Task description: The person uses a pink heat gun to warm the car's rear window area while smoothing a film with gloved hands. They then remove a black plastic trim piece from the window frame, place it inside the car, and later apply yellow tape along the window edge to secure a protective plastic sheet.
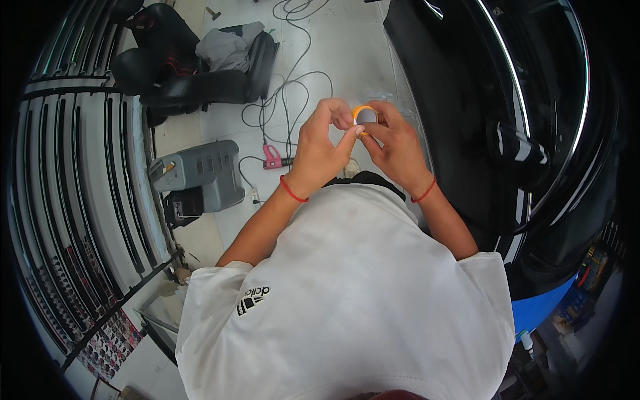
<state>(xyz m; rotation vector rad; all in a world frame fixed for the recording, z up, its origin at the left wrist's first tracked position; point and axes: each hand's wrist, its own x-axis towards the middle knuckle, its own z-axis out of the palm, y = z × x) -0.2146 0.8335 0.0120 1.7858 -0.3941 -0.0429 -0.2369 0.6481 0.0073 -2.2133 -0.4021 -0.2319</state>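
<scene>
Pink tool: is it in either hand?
No: the pink tool lies on the floor, while the left hand and right hand hold an orange ring.

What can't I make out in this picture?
All in the head view:
Orange ring: partly covered by the left hand and right hand.
Black car: cut off by the upper edge.
Black seat: partly hidden by grey cloth.
Small things, lower right: too small and dim.
</scene>
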